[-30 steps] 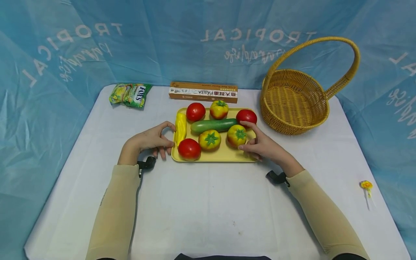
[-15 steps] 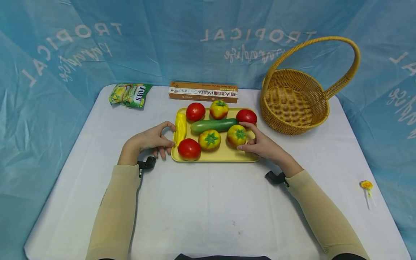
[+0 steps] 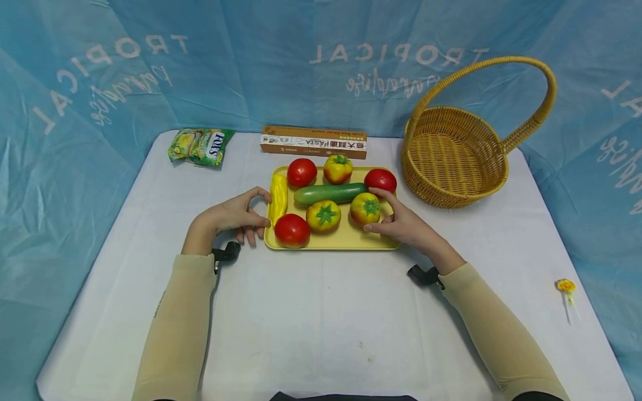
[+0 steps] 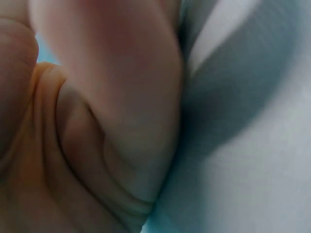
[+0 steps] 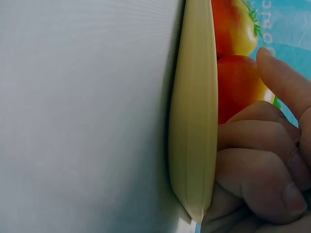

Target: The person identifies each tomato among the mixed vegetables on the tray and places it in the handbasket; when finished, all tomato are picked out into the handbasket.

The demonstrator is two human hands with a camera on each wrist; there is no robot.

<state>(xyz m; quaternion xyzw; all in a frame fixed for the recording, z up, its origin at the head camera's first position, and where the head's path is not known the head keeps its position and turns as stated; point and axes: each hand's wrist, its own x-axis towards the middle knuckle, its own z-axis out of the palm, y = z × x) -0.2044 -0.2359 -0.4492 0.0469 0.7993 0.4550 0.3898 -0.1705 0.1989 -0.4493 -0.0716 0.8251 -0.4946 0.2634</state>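
A yellow tray (image 3: 346,243) holds several toy-like fruits and vegetables. At its left edge my left hand (image 3: 225,214) has thumb and index tips beside a long yellow banana-shaped piece (image 3: 278,195), a gap between them. My right hand (image 3: 408,223) curls its thumb and index finger round a yellow-red fruit with a green star-shaped calyx (image 3: 365,209). Its other fingers (image 5: 252,170) bend at the tray's right rim. Also in the tray are red tomatoes (image 3: 292,230), a cucumber (image 3: 328,193) and more yellow-red fruits (image 3: 323,216). The left wrist view shows mostly blurred skin.
A wicker basket (image 3: 441,195) with a tall handle stands at the back right. Behind the tray lies a pasta box (image 3: 313,142). A green candy bag (image 3: 200,147) is at the back left, a lollipop (image 3: 565,285) near the right edge of the white table (image 3: 301,334).
My right hand has shifted slightly left, its thumb moving a little farther along the near side of the yellow-red fruit. The left hand and the tray stay in place.
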